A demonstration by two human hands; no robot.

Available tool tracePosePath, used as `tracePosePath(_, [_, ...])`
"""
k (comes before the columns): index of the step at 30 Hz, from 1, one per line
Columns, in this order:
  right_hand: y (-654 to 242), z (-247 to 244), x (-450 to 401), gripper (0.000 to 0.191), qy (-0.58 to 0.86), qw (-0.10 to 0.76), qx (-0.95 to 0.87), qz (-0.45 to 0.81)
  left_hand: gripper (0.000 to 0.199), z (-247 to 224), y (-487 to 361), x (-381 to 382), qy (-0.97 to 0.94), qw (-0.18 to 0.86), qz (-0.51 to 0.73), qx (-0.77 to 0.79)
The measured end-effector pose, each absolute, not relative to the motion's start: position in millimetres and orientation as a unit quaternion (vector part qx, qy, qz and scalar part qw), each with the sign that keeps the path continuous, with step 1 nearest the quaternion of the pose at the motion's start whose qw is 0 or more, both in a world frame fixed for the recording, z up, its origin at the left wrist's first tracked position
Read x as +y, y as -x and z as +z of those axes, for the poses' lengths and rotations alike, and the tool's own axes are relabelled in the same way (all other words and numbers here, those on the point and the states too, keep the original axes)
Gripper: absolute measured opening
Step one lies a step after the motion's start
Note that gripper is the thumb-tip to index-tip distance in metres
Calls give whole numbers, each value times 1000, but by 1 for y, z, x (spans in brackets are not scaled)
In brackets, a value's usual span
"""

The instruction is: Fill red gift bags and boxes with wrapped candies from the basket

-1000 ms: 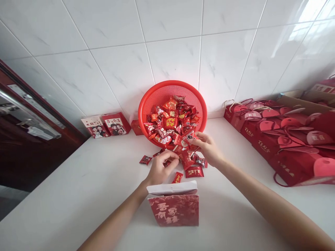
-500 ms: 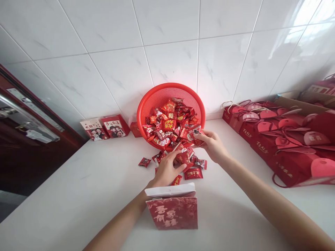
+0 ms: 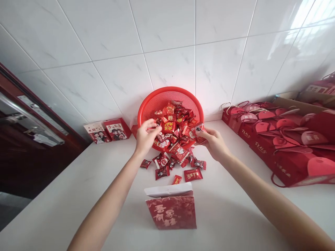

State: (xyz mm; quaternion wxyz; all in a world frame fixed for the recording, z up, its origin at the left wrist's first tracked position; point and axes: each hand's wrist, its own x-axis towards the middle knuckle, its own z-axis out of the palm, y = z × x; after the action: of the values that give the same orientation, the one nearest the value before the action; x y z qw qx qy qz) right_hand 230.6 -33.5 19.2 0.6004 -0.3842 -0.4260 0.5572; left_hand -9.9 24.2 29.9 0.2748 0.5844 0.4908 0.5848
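A red plastic basket [image 3: 170, 91] tilts toward me, filled with wrapped candies [image 3: 167, 126], several of which have spilled onto the table in front. My left hand [image 3: 146, 137] is over the basket's left rim, thumb and fingers apart beside the candies; nothing shows between them. At the right rim, my right hand [image 3: 213, 141] pinches red candy packets [image 3: 198, 133]; how many is hidden by the fingers. Nearer me stands a red paper gift box [image 3: 171, 212] with its white top flap raised. Between it and the basket lies a flat red packet [image 3: 193, 174].
Two small printed boxes [image 3: 117, 129] stand against the tiled wall at left. Along the right are rows of red gift boxes [image 3: 261, 143] with cord handles, near an open cardboard carton [image 3: 288, 99]. A dark red door [image 3: 31, 146] borders the table's left side.
My left hand has let go of a red packet on the spilled pile and moved up and left to the basket's rim. My right hand keeps its packets almost in place.
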Motion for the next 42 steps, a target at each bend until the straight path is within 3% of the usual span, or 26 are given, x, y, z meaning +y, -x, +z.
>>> tracePosePath(4, [-233,19,-32,28,384,604,-425,553,12,-1,5,-10,-811,241,381,372])
tracePosePath(9, [-232,19,-32,27,384,600,-427,557,20,-36,-4,-40,-930,93,214,283])
tracePosePath(13, [-230,17,-33,26,387,594,-425,563,27,-49,-9,-37,-930,2,184,319])
tracePosePath(20, [-227,16,-34,27,379,588,-430,571,47,-53,-11,-29,-909,-39,184,371])
tracePosePath(23, [-226,15,-35,27,380,588,-426,574,42,-53,-10,-28,-908,-60,187,369])
tracePosePath(26, [-226,14,-35,28,379,587,-426,574,23,-55,-8,-25,-905,-72,223,355])
tracePosePath(33, [-224,9,-33,29,387,582,-426,575,23,-44,-2,-23,-821,73,426,372])
tracePosePath(42, [-221,6,-33,27,400,556,-426,591,46,-19,-5,-31,-627,392,505,445])
